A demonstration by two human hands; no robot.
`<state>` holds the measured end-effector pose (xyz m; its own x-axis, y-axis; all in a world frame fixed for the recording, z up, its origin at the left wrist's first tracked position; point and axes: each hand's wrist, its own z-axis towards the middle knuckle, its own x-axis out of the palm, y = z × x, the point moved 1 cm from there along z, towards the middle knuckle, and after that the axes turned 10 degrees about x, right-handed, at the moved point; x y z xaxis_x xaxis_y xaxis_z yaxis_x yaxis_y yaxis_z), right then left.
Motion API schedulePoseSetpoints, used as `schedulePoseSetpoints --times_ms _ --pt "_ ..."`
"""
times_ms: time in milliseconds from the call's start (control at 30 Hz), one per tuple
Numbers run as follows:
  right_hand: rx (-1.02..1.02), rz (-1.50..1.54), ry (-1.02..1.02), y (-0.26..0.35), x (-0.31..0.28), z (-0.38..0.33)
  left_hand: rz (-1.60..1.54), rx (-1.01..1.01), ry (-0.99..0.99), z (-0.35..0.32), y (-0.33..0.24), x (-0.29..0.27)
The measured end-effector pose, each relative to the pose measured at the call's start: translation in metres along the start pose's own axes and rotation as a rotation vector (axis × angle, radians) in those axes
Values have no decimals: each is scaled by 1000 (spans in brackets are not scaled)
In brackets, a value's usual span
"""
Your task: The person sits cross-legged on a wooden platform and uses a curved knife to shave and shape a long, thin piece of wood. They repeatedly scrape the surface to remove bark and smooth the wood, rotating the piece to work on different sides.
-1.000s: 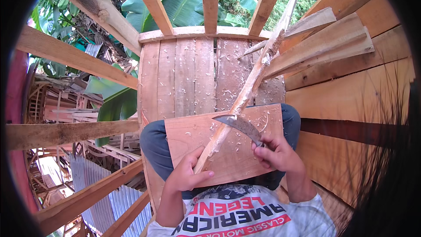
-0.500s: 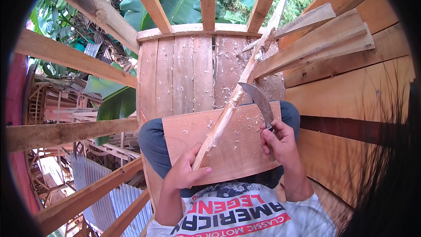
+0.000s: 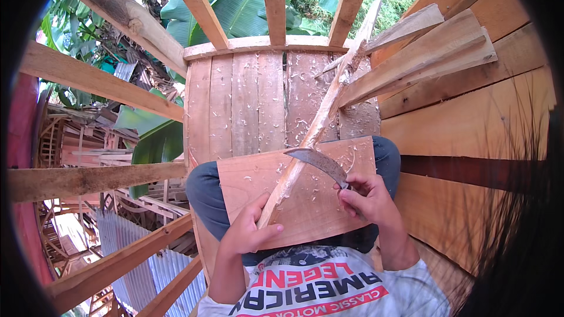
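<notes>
A long, pale wooden stick (image 3: 322, 118), partly stripped and rough near its far end, slants from my lap up toward the far right. My left hand (image 3: 251, 227) is closed round its near end. In my right hand (image 3: 363, 201) is a curved knife (image 3: 320, 161) with a dark, sickle-shaped blade; its handle is mostly hidden by my fingers. The blade lies across the middle of the stick, its tip reaching past the stick's left side. Under both, a flat wooden board (image 3: 247, 177) rests over my thighs, with thin shavings scattered on it.
Several pale boards (image 3: 420, 58) lean at the right, beside the stick's far part. Shavings litter the plank floor (image 3: 244, 103). Wooden rails (image 3: 106, 82) enclose the left and far sides, with banana leaves (image 3: 235, 9) beyond. A plank wall (image 3: 470, 123) stands close on the right.
My right hand has moved slightly left, swinging the knife's blade down and left along the stick toward me. My left hand keeps its hold on the near end.
</notes>
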<state>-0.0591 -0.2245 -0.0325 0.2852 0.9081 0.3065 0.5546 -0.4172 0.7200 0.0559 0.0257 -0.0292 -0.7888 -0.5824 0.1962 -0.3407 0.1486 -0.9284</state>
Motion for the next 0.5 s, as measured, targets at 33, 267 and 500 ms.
schedulePoseSetpoints --times_ms 33,267,500 --pt "-12 -14 31 -3 -2 1 13 -15 9 1 3 -2" --pt "-13 -26 -84 -4 1 1 64 61 -2 6 3 -1" --pt "-239 3 -79 -35 18 7 288 195 -105 -3 9 12"
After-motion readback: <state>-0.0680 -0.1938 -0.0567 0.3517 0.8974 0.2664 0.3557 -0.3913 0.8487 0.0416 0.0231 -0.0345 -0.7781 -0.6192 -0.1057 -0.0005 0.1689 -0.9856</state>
